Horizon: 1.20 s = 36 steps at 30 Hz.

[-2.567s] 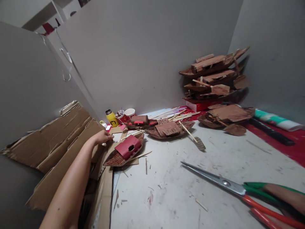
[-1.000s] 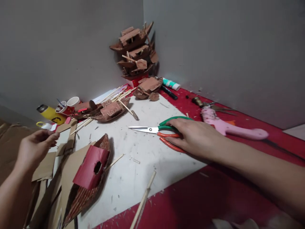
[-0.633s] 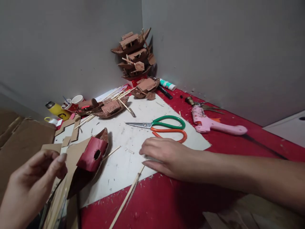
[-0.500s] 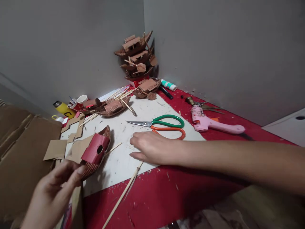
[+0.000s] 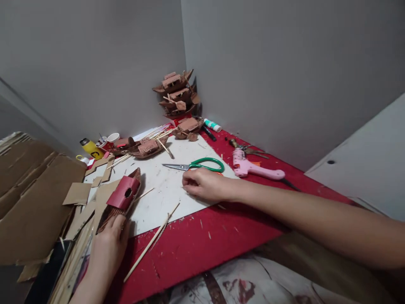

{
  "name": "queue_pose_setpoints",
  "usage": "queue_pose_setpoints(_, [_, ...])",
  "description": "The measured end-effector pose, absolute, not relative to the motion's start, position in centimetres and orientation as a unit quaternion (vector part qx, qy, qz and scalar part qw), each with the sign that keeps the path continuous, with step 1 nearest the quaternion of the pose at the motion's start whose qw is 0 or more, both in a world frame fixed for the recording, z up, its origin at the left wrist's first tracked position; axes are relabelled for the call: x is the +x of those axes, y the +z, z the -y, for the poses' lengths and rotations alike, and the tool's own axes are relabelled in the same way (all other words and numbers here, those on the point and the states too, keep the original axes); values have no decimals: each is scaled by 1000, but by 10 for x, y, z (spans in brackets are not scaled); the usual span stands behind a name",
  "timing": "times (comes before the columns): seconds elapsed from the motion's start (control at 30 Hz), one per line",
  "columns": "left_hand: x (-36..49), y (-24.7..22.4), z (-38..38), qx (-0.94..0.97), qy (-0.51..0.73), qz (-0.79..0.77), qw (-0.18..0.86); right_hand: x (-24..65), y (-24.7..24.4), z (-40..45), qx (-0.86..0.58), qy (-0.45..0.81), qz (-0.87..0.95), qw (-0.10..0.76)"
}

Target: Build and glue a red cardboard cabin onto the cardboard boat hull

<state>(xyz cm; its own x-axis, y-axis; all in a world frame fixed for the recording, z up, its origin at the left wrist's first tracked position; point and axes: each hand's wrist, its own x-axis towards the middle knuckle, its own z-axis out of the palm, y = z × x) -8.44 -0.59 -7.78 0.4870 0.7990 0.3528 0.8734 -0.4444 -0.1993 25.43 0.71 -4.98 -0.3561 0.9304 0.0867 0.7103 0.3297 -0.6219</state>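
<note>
A small model boat (image 5: 124, 193) with ribbed brown cardboard hull and a red arched roof with a dark hole rests at the left of the white board. My left hand (image 5: 112, 234) grips its near end, fingers wrapped round the hull. My right hand (image 5: 202, 184) is on the board with fingers curled in; what they hold, if anything, is too small to make out. Just behind it lie scissors (image 5: 207, 163) with green and orange handles, the orange one mostly hidden by my hand. A thin stick (image 5: 145, 193) lies beside the boat, and a longer split stick (image 5: 152, 245) lies nearer me.
Finished-looking boats (image 5: 177, 95) are stacked in the corner, others (image 5: 147, 147) stand along the back. A pink glue gun (image 5: 253, 169) lies at right. Cardboard pieces (image 5: 77, 193) and a large carton (image 5: 34, 198) crowd the left. Cups (image 5: 113, 137) and a yellow bottle (image 5: 91, 148) stand behind.
The view has shifted. My right hand's fingers, stretched out on the board before, are now curled in. My left hand has turned and taken a fuller grip on the boat's near end.
</note>
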Motion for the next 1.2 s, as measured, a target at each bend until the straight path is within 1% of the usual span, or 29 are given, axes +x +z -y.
queue_pose_setpoints(0.1, [-87,-75,-6,-839,-139,470,235,281,-59,8,-536,298,743,270])
queue_pose_setpoints(0.23, [-85,-65,-13,-809,-198,459,309,302,-72,28,-535,337,712,305])
queue_pose_setpoints(0.3, [-80,-56,-11,-796,-236,449,330,300,-73,36,-522,326,730,298])
queue_pose_setpoints(0.37, [-71,-47,-6,-787,-265,443,339,289,-72,41,-495,289,774,268])
queue_pose_setpoints(0.43, [-62,-38,0,-788,-281,435,333,269,-69,42,-445,235,834,227])
queue_pose_setpoints(0.57, [-46,-19,11,-792,-317,424,304,216,-64,30,-313,93,939,109])
queue_pose_setpoints(0.6, [-43,-15,13,-791,-327,424,296,203,-64,25,-296,88,946,100])
queue_pose_setpoints(0.73, [-39,-3,22,-783,-360,430,270,155,-61,6,-264,92,956,85])
queue_pose_setpoints(0.83, [-39,-2,26,-780,-369,431,265,130,-54,-3,-246,110,961,68])
queue_pose_setpoints(0.97, [-40,-6,25,-772,-365,455,252,108,-42,-24,-264,139,953,47])
queue_pose_setpoints(1.1, [-42,-9,15,-766,-363,475,236,95,-38,-59,-336,134,928,88])
queue_pose_setpoints(1.2, [-44,-16,2,-775,-344,476,233,102,-43,-72,-378,138,908,118])
